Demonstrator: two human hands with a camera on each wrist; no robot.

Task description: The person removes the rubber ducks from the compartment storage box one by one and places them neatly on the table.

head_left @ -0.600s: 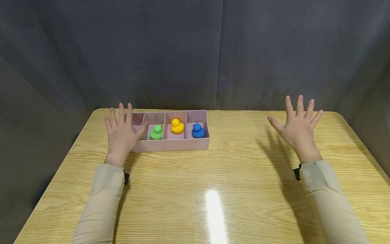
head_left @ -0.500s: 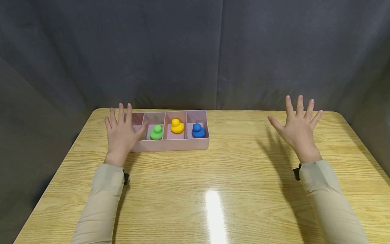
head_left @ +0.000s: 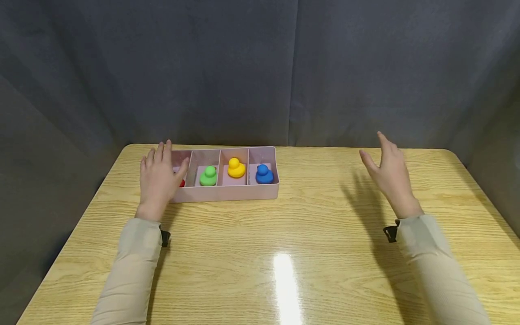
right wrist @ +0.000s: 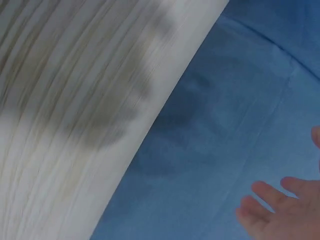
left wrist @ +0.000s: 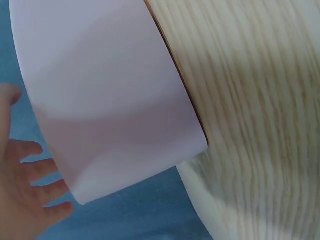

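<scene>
Hovering over the left end of the pink tray (head_left: 227, 193), your left hand (head_left: 159, 180) has its fingers loose and a little bent, and it holds nothing. It hangs just above the first box of the tray, where a small red toy (head_left: 182, 183) peeks out beside your thumb; most of that toy is hidden behind the hand, so you cannot tell its shape. The tray has four boxes in a row so that each toy gets its own spot: the green duck (head_left: 208, 176) sits in the second box, the yellow duck (head_left: 236, 168) in the third, and the blue duck (head_left: 264, 174) in the last one. All three stand upright. Your right hand (head_left: 392, 174) is well apart from the tray, raised above the bare wooden table (head_left: 284, 253), turned on its edge with straight fingers, and it is empty too. From your left wrist, the tray's pale side wall (left wrist: 110, 100) fills most of the view.
</scene>
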